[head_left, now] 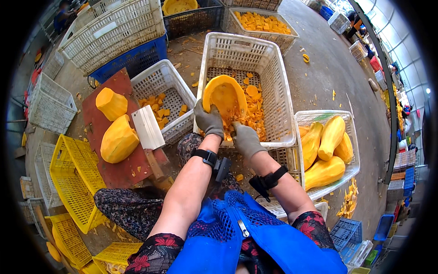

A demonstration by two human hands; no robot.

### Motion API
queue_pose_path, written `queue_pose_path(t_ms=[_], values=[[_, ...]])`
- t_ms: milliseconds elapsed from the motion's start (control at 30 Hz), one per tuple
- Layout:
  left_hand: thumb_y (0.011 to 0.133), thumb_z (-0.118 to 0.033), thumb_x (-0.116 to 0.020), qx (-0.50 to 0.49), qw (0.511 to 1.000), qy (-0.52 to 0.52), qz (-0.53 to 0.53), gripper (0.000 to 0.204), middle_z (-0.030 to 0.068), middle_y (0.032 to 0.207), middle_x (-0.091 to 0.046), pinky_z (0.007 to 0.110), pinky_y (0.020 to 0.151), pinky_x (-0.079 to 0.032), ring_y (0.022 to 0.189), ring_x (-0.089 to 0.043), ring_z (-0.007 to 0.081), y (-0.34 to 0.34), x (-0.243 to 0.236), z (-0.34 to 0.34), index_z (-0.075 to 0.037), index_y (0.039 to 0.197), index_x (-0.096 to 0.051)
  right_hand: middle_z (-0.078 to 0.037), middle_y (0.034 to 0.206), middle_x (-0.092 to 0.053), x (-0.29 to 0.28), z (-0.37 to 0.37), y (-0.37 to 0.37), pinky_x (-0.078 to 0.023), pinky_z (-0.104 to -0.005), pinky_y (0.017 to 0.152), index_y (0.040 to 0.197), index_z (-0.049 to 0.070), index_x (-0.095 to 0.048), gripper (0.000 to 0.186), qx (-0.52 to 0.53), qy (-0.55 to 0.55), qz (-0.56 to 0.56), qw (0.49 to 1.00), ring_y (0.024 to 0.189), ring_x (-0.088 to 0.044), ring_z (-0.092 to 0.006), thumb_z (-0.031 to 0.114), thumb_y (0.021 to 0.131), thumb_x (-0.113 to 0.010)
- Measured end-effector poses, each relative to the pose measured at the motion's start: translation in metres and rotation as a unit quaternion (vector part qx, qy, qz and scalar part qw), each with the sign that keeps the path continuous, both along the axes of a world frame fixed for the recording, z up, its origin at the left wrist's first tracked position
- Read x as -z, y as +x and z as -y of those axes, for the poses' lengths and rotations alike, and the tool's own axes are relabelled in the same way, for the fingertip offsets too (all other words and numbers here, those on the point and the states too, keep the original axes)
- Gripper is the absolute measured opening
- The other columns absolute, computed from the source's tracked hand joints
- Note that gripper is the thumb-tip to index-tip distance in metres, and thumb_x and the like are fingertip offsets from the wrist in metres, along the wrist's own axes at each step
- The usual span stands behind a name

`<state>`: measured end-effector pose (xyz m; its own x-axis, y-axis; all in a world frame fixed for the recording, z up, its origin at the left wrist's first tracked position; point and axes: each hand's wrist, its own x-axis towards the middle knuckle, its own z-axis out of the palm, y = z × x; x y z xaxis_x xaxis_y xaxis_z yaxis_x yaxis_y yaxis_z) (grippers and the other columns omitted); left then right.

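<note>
While both my gloved hands are over the big white crate point(275, 86), a yellow crate point(75, 178) sits tilted off to my left. Next, the red board point(92, 132): two orange pumpkin chunks on it, the smaller one point(112, 104) farther from me, the bigger one point(119, 139) nearer. Cleaver point(148, 128) at the board's right edge, broad blade, wooden handle toward me. Then a small white crate point(179, 129) with orange cubes point(160, 112) in it.

Left hand point(209, 121): fingers wrapped on the left side of a hollowed pumpkin half point(225, 93). Half is tipped up, hollow toward me, over the loose scraps point(256, 109) in the big crate. Right hand point(247, 140): fingers curled in at the half's lower end, by the stringy pulp point(232, 114). Can't tell whether it's gripping a tool or just pulp. Black band point(276, 176) on that wrist.

Far right: another white crate point(355, 160), yellow-orange pumpkins point(332, 137) piled inside.
</note>
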<state>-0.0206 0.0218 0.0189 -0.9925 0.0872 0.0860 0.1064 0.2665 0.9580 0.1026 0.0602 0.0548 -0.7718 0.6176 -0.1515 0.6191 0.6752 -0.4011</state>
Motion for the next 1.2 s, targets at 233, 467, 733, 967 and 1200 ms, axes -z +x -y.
queue_pose_path(t_ms=[233,467,733,967,1200], values=[[0.074,-0.005,-0.065,0.008,0.998,0.048,-0.050,0.033,0.0172,0.100,-0.060,0.039,0.083,-0.046,0.094,-0.057,0.0341,-0.005,0.003,0.000,-0.002,0.106,-0.058,-0.023,0.090,-0.063,0.002,-0.023,-0.035,-0.048,-0.0474,0.072,0.105,0.006,-0.058,0.024,0.072,0.021,-0.222,0.972,0.084,-0.060,-0.0409,0.019,0.086,-0.053],[0.075,-0.002,-0.065,-0.005,0.984,0.174,0.037,0.034,0.0136,0.101,-0.062,0.034,0.083,-0.046,0.092,-0.060,0.0273,-0.009,0.000,-0.004,0.000,0.107,-0.057,-0.023,0.093,-0.063,0.068,-0.005,0.026,-0.047,-0.0464,0.076,0.114,0.008,-0.057,0.032,0.091,-0.040,-0.177,0.979,0.088,-0.060,-0.0398,0.026,0.089,-0.052],[0.077,0.005,-0.062,0.002,0.969,0.240,0.062,0.030,0.0085,0.099,-0.064,0.029,0.079,-0.047,0.088,-0.060,0.0186,-0.006,-0.009,-0.004,0.002,0.106,-0.059,-0.021,0.099,-0.063,0.003,0.000,-0.027,-0.049,-0.0413,0.078,0.114,0.007,-0.059,0.033,0.054,-0.071,-0.197,0.976,0.091,-0.060,-0.0383,0.024,0.086,-0.056],[0.076,0.002,-0.064,0.022,0.948,0.308,0.075,0.030,0.0093,0.098,-0.063,0.030,0.080,-0.047,0.088,-0.059,0.0202,-0.014,-0.004,-0.006,0.001,0.106,-0.058,-0.022,0.096,-0.063,0.033,-0.011,0.035,-0.048,-0.0458,0.075,0.112,0.007,-0.058,0.030,0.054,-0.019,-0.120,0.991,0.089,-0.060,-0.0386,0.023,0.087,-0.054],[0.077,0.003,-0.063,0.016,0.949,0.296,0.109,0.029,0.0091,0.098,-0.063,0.029,0.077,-0.047,0.087,-0.059,0.0185,-0.007,-0.014,0.001,0.002,0.105,-0.057,-0.020,0.100,-0.064,0.015,0.002,-0.010,-0.050,-0.0402,0.077,0.117,0.008,-0.058,0.033,0.037,-0.121,-0.190,0.974,0.092,-0.061,-0.0365,0.020,0.086,-0.057]])
